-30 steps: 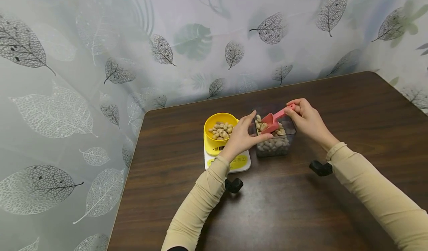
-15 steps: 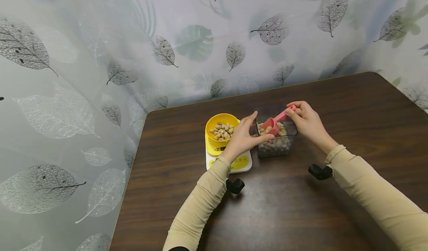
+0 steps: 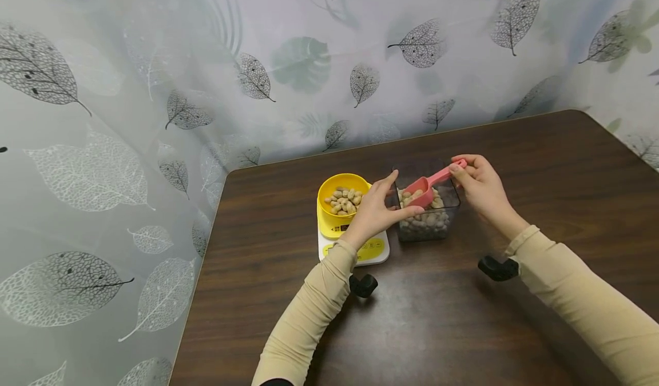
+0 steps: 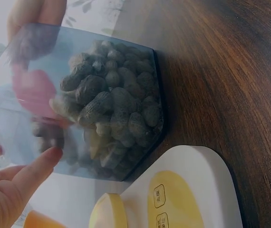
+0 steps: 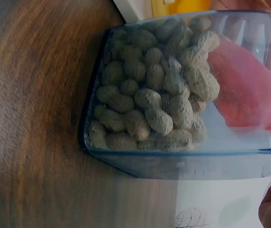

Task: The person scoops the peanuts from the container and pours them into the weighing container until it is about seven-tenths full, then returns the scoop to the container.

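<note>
A clear plastic container (image 3: 424, 231) of unshelled peanuts (image 5: 147, 97) stands on the table. My left hand (image 3: 370, 214) holds its left side, fingers and thumb spread around the near left corner; in the left wrist view the fingertips (image 4: 53, 153) press its wall. My right hand (image 3: 481, 188) pinches the handle of a pink scoop (image 3: 423, 191) from the right. The scoop's bowl is tilted over the peanuts inside the container and has some peanuts in it. Left of the container, a yellow bowl (image 3: 323, 203) with peanuts sits on a kitchen scale (image 3: 378, 251), partly hidden by my left hand.
Everything stands on a dark wooden table (image 3: 412, 329). A leaf-patterned covering (image 3: 309, 111) rises behind the table's back edge and along its left. The scale is close beside the container. Black wrist-worn pieces (image 3: 496, 268) hang below both forearms.
My right hand first tipped the scoop down into the peanuts, then drew it slightly right and up. More peanuts show in its bowl now. My left hand stays at the container.
</note>
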Demonstrator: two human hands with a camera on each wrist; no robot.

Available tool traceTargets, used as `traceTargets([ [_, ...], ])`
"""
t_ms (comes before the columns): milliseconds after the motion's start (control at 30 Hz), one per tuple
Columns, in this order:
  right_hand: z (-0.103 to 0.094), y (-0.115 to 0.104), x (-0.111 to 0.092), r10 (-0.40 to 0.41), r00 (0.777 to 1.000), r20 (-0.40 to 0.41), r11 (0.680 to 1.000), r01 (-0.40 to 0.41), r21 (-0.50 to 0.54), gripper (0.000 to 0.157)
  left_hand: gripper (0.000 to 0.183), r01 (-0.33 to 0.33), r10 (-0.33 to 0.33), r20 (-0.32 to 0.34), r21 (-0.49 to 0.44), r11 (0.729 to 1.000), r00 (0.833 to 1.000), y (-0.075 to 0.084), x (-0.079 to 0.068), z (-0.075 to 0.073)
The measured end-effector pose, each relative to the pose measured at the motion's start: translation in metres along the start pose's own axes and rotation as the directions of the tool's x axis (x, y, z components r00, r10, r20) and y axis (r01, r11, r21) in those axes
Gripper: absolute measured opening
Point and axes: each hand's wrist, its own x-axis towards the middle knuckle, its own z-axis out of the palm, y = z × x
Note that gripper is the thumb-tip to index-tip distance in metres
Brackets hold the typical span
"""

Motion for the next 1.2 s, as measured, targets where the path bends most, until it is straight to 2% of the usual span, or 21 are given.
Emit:
traceTargets([
  [133,-0.001,0.003,-0.003,0.026,0.999,-0.039,0.994,-0.022,0.111,0.021,0.089,0.002,-0.002,0.002,0.003,1.0,1.0,0.0,0.0,-0.001],
  [233,-0.003,0.003,-0.006,0.05,0.997,-0.057,0.969,-0.035,0.244,0.017,0.09,0.005,-0.005,0.003,0.003,1.0,1.0,0.0,0.0,-0.001],
  [367,-0.003,0.002,-0.011,0.068,0.995,-0.078,0.902,-0.028,0.43,0.015,0.091,0.007,-0.007,0.002,-0.007,1.0,1.0,-0.001,0.001,0.0],
  [567,-0.004,0.002,-0.015,0.072,0.994,-0.085,0.82,-0.01,0.573,0.019,0.092,0.013,-0.012,0.005,-0.009,1.0,1.0,-0.002,0.001,-0.001],
  [667,-0.006,0.004,-0.016,0.07,0.995,-0.078,0.765,-0.003,0.644,0.022,0.091,0.016,-0.016,0.009,-0.012,1.0,1.0,-0.003,0.001,0.0],
  [800,-0.008,0.006,-0.018,0.072,0.995,-0.074,0.7,0.002,0.714,0.023,0.091,0.013,-0.013,0.008,-0.022,1.0,1.0,-0.003,0.001,0.0],
  [1200,-0.013,0.01,-0.021,0.09,0.993,-0.074,0.646,-0.002,0.764,0.028,0.089,-0.018,0.017,-0.006,-0.028,0.999,1.0,-0.002,0.0,0.0],
])
